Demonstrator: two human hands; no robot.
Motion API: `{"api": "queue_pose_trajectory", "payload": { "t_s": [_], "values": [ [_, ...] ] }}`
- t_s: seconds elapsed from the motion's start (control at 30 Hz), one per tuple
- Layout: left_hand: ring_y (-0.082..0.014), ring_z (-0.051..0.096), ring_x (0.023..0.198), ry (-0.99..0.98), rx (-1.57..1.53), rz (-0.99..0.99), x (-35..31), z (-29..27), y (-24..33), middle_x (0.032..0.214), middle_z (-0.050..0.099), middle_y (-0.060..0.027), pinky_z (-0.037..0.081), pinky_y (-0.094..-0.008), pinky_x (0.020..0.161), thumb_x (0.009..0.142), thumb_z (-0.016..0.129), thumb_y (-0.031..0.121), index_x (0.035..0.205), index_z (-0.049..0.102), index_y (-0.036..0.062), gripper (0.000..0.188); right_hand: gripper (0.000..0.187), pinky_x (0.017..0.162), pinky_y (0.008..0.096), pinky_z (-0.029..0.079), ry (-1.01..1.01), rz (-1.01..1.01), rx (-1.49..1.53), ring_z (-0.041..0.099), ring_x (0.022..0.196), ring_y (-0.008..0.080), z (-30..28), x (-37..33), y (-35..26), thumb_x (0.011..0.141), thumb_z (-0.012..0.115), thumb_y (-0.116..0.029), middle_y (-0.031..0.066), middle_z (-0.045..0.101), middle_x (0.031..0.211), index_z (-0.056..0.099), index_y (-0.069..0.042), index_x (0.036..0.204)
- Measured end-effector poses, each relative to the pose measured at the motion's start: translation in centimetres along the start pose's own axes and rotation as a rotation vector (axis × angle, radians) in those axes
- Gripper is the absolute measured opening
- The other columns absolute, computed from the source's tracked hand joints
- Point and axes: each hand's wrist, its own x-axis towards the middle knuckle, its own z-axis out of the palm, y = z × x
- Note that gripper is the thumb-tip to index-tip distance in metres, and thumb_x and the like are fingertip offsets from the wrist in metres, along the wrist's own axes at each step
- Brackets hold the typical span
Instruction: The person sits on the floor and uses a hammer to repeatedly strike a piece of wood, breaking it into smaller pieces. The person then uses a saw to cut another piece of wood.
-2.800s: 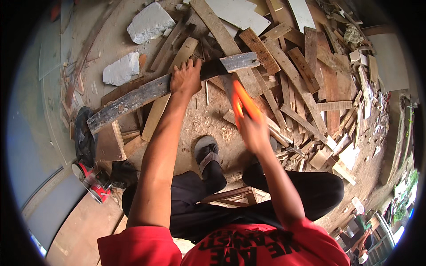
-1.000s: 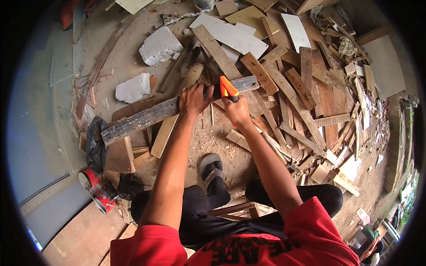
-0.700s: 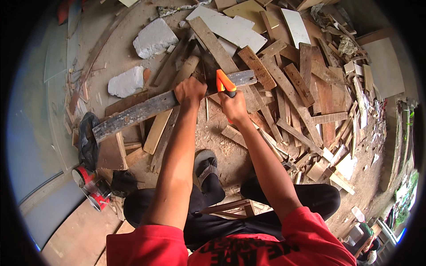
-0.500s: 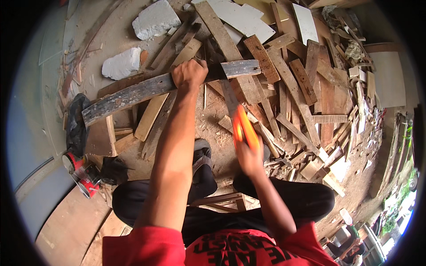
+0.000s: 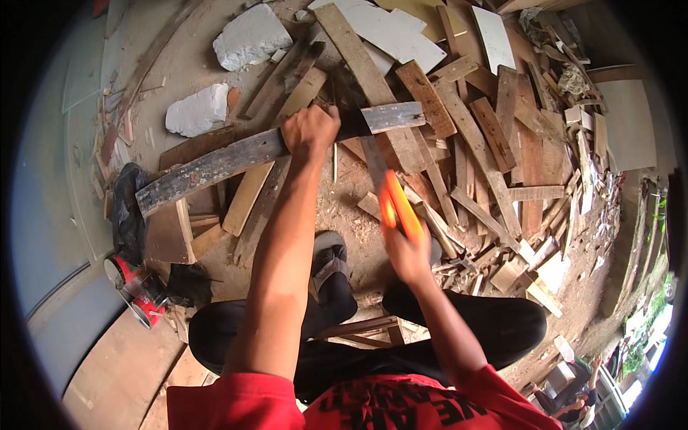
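My left hand (image 5: pixel 309 129) is wrapped over a long, weathered wooden plank (image 5: pixel 215 166), its fingers partly hidden behind the wood. The plank lies crosswise over other boards, its grey surface worn. In my right hand (image 5: pixel 408 251) is the orange handle of a hand saw (image 5: pixel 404 208). The blade runs up and away from the handle and meets the plank to the right of my left hand, near the plank's right end. A dark gap or shadow shows on the plank beside the blade.
Loose boards (image 5: pixel 494 132) are piled ahead and to the right. Two white blocks (image 5: pixel 197 110) lie at the far left. Red cans (image 5: pixel 147 309) and a black plastic bag (image 5: pixel 129 208) sit at the left. Another person (image 5: pixel 573 401) is at the lower right.
The saw and my right hand have shifted slightly toward me. The plank sits a little lower in the picture, and my left hand keeps its grip on it.
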Motion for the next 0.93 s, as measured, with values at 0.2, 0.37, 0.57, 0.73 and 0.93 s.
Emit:
{"api": "queue_pose_trajectory", "payload": {
  "t_s": [0.2, 0.37, 0.57, 0.73, 0.93],
  "values": [
    [-0.0369, 0.072, 0.088, -0.014, 0.074, 0.007, 0.1, -0.4, 1.4, 0.089, 0.072, -0.0217, 0.055, -0.0463, 0.080, 0.092, 0.048, 0.049, 0.083, 0.077, 0.0040, 0.054, 0.023, 0.054, 0.0275, 0.041, -0.084, 0.054, 0.042, 0.055, 0.059, 0.0112, -5.5, -6.7, -0.1, 0.081, 0.057, -0.005, 0.0013, 0.058, 0.070, 0.065, 0.002, 0.101],
    [-0.0386, 0.071, 0.089, 0.058, 0.023, 0.127, 0.0, 0.4, 0.9, 0.091, 0.072, -0.0238, 0.054, -0.0473, 0.083, 0.094, 0.046, 0.047, 0.086, 0.076, 0.0023, 0.054, 0.017, 0.054, 0.0372, 0.043, 0.021, -0.051, -0.119, 0.051, 0.057, 0.0176, 3.3, 9.3, -3.7, 0.082, 0.062, -0.013, 0.0087, 0.055, 0.063, 0.056, 0.003, 0.080],
    [-0.0386, 0.071, 0.087, -0.009, 0.075, 0.023, -0.2, 0.0, 0.6, 0.088, 0.071, -0.0242, 0.054, -0.0473, 0.081, 0.093, 0.047, 0.047, 0.083, 0.076, 0.0016, 0.055, 0.031, 0.053, 0.0239, 0.041, -0.160, -0.016, 0.022, 0.054, 0.060, 0.0073, -5.3, -8.5, 2.6, 0.085, 0.059, -0.001, -0.0003, 0.057, 0.074, 0.060, 0.001, 0.115],
    [-0.0356, 0.072, 0.087, -0.012, 0.117, 0.025, -0.8, 0.1, 1.4, 0.088, 0.073, -0.0191, 0.055, -0.0439, 0.077, 0.093, 0.049, 0.048, 0.082, 0.077, 0.0069, 0.052, 0.026, 0.064, 0.0281, 0.048, -0.079, -0.050, -0.177, 0.058, 0.064, 0.0105, -3.3, -2.3, 1.0, 0.087, 0.055, -0.006, 0.0006, 0.061, 0.075, 0.061, 0.003, 0.111],
    [-0.0337, 0.072, 0.092, 0.071, 0.111, 0.070, 0.3, 1.1, 0.2, 0.092, 0.073, -0.0198, 0.054, -0.0425, 0.083, 0.091, 0.051, 0.051, 0.088, 0.078, 0.0090, 0.051, 0.026, 0.064, 0.0472, 0.048, -0.034, -0.065, -0.068, 0.062, 0.061, 0.0305, 3.2, 6.8, -1.1, 0.079, 0.067, -0.023, 0.0179, 0.065, 0.072, 0.060, 0.002, 0.081]
  ]
}}
